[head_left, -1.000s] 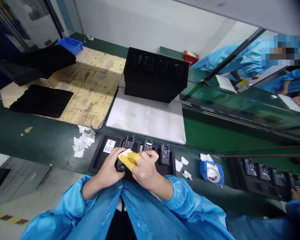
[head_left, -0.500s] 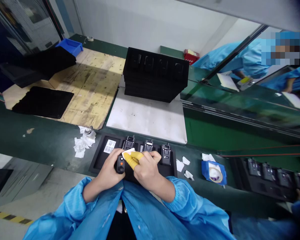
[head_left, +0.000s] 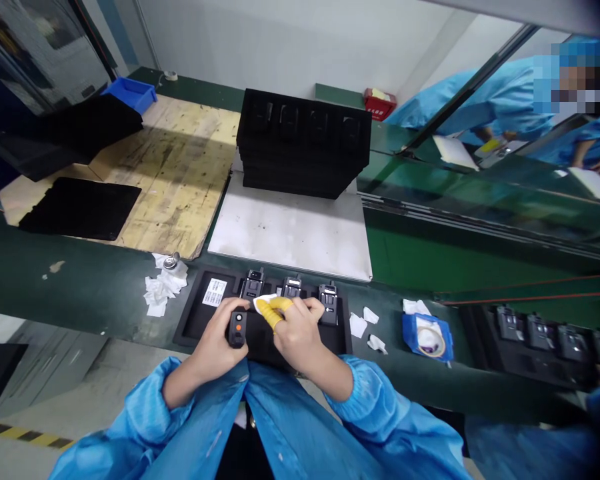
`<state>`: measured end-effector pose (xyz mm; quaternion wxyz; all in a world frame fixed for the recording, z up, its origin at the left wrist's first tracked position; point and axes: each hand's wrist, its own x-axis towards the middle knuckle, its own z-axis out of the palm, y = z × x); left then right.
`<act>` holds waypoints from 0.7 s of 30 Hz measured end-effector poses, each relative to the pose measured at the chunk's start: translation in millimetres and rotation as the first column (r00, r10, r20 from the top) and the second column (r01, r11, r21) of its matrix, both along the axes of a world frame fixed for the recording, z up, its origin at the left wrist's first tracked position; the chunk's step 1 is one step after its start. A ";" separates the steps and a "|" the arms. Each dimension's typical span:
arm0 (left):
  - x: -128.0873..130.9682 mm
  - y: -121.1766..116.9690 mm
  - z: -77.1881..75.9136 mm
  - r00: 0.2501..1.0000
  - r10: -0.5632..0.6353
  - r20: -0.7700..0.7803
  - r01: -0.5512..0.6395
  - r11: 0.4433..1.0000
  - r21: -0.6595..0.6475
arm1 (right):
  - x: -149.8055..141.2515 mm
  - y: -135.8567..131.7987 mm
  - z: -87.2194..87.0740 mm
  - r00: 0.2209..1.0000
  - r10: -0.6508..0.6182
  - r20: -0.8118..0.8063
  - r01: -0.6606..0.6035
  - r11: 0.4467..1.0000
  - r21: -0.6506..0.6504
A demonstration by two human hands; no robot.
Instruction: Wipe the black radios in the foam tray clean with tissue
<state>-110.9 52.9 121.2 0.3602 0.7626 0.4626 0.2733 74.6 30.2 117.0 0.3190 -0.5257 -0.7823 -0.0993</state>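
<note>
My left hand (head_left: 215, 341) is wrapped round a small black handheld device (head_left: 238, 329) with a white and an orange button on the side facing me. My right hand (head_left: 297, 330) wears yellow finger cots on two fingers and pinches a folded white wipe (head_left: 261, 301) just right of the device, apart from it. Beneath both hands lies a black foam tray (head_left: 193, 327). Along its far side sit three similar black devices, the rightmost one (head_left: 329, 303) in full view, the others partly behind my right hand. A white label sheet (head_left: 215, 292) lies at the tray's left.
Crumpled wipes (head_left: 160, 293) and a small metal-topped bottle (head_left: 171, 262) stand left of the tray. Scraps (head_left: 358, 325) and a blue box (head_left: 409, 330) with a tape roll lie right. Stacked black trays (head_left: 300, 160) stand behind on a white board (head_left: 290, 230). Co-workers are at the right.
My right hand has drawn the wipe away from the device, to the right. My left hand has turned the device so its button side faces me more squarely. The view has shifted slightly.
</note>
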 end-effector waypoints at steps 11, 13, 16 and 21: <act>-6.8 106.7 -67.1 0.624 0.340 -0.704 -0.421 0.905 0.065 | 51.6 -28.8 -33.0 0.973 -0.210 -0.092 0.204 0.976 -0.074; -3.4 108.0 -74.7 0.590 0.345 -0.730 -0.411 0.907 0.097 | 54.7 -34.0 -35.8 0.968 -0.227 -0.108 0.217 0.971 -0.096; 3.8 97.7 -77.6 0.564 0.350 -0.747 -0.369 0.917 0.151 | 60.3 -40.7 -39.9 0.957 -0.264 -0.123 0.249 0.960 -0.125; 38.5 72.6 -81.4 0.629 0.267 -0.730 -0.227 0.961 0.157 | 66.9 -44.8 -41.4 0.948 -0.287 -0.140 0.265 0.951 -0.158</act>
